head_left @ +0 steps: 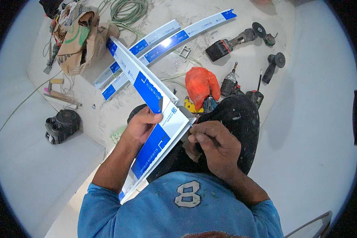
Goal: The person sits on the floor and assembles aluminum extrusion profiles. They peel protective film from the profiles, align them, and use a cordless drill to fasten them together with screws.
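Note:
A long white aluminium profile [127, 66] with blue-and-white protective film lies slantwise across my lap. My left hand [142, 123] is closed around its middle, the thumb pressed on the film. Close to the profile's right edge, my right hand [219, 147] is held in a pinch. A small thin metal piece [191, 124] shows at its fingertips, against that edge; its kind is too small to make out. Beyond my knees, two more film-covered profiles [198, 26] rest side by side on the floor.
To the right lie an angle grinder [238, 41], a loose black tool part [270, 68], a cordless driver [230, 82] and a screwdriver [260, 81]. An orange bag [200, 84] sits before my knees. Left are a brown paper sack [76, 55], a coiled hose [127, 11] and a black power-tool-like object [62, 126].

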{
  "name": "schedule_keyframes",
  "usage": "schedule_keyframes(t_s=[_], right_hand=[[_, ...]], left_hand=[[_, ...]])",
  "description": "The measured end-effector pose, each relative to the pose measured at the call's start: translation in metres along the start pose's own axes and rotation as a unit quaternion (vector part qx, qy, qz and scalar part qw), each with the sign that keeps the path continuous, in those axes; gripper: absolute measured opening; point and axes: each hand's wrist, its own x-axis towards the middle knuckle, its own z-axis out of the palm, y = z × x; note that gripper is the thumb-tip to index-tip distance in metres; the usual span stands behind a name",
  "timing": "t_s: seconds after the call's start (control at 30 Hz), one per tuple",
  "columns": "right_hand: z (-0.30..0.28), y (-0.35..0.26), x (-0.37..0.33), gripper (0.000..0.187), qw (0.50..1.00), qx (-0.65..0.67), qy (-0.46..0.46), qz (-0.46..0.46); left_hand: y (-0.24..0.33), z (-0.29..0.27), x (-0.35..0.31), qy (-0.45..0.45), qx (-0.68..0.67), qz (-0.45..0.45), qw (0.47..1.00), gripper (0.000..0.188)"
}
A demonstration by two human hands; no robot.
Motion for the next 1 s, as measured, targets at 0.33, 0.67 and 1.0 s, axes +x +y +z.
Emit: schedule_keyframes(t_s=[0.33,0.67,1.0], right_hand=[[0.006,-0.009,0.0,0.017,0.996,0.043,0.065,0.037],[0.002,-0.012,-0.003,0.016,0.991,0.063,0.069,0.097],[0.003,0.003,-0.003,0.014,0.996,0.001,0.089,-0.031]], left_hand=[[0.005,0.008,0.007,-0.052,-0.026,-0.015,0.998,0.066],[-0.001,0.006,0.018,-0.051,-0.008,-0.014,0.999,0.064],[-0.004,0.008,0.016,-0.045,0.012,0.025,0.999,0.061]])
